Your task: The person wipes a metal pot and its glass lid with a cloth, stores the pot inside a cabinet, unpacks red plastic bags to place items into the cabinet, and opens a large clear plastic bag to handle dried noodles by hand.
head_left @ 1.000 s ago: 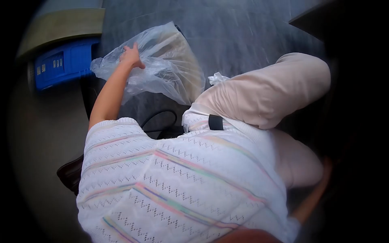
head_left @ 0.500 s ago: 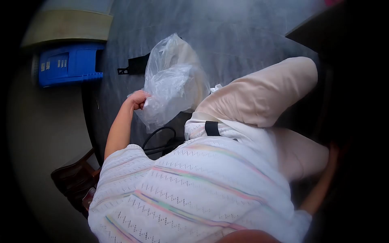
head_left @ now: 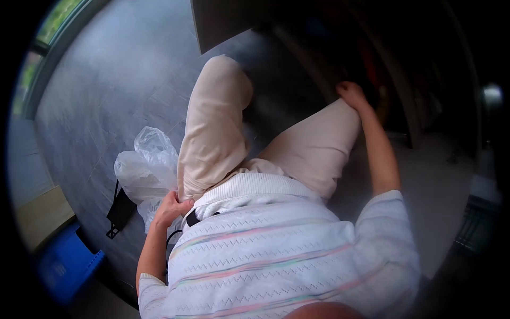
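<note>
My left hand (head_left: 171, 209) is low beside my left hip, next to the clear plastic bag (head_left: 146, 175). Its thumb points toward the hem of my white knit top (head_left: 265, 228). The other fingers are mostly out of sight, so whether they grip the bag or the clothing does not show. The crumpled bag has something pale inside that I cannot make out, and it leans close to my beige trouser leg (head_left: 210, 133). My right hand (head_left: 351, 95) rests over my right knee with nothing visible in it, its fingers laid across the knee in dim light.
A flat black object (head_left: 122, 210) lies left of the bag on the grey surface (head_left: 106, 95). A blue plastic stool or crate (head_left: 66, 266) stands at lower left. Ahead of my knees juts a dark panel (head_left: 223, 21). Dark shelving or furniture fills the upper right.
The view has swung to the right. My left hand, which gripped the bag away from my body, is now at my hip. My right hand has come up onto the knee.
</note>
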A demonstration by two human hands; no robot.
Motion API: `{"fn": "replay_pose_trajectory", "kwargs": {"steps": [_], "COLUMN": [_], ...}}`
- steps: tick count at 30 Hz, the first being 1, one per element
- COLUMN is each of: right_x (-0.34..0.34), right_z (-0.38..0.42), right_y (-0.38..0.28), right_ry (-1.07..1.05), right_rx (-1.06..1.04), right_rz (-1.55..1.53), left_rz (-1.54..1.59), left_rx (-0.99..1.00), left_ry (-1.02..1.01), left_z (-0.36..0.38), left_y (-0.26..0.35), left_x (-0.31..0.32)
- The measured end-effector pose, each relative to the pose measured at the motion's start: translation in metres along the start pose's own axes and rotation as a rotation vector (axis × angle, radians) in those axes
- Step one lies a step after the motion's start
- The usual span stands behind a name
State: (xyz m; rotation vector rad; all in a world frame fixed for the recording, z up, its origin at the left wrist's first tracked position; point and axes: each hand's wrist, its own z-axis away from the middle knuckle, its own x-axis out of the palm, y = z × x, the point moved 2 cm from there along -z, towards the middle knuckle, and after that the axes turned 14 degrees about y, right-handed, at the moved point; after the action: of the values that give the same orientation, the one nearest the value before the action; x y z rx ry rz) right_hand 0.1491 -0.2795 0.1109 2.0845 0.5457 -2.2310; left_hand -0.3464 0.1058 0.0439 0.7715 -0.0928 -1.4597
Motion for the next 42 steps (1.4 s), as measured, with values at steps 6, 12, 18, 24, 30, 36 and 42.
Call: {"fn": "replay_pose_trajectory", "kwargs": {"steps": [6,12,18,24,30,36,42], "right_x": [0.005,0.030,0.009,-0.003,0.000,0.004,-0.008], "right_z": [0.007,0.018,0.014,0.023,0.023,0.049,0.172], "right_y": [0.011,0.023,0.011,-0.004,-0.008,-0.123,-0.308], "right_ry": [0.030,0.069,0.059,0.047,0.074,0.128,-0.268], "right_rx": [0.039,0.031,0.072,0.128,0.080,-0.381,-0.887], "right_rz": [-0.032,-0.087,-0.051,-0.022,-0.110,-0.481,-0.608], "left_rz": [0.139,-0.098,-0.122,-0.318,0.588,0.899,0.063], "left_rx": [0.034,0.492,0.779,0.589,0.619,0.756,0.769], "left_ry": [-0.061,0.501,0.999,0.543,0.641,1.065,1.632], "left_z": [-0.012,-0.025,-0.007,-0.033,-0.013,0.061,0.108], "left_y": [0.013,0.006,0.053,0.043,0.042,0.041,0.055], "left_x": [-0.012,-0.047,-0.096,-0.064,-0.153,-0.262,-0.279]}}
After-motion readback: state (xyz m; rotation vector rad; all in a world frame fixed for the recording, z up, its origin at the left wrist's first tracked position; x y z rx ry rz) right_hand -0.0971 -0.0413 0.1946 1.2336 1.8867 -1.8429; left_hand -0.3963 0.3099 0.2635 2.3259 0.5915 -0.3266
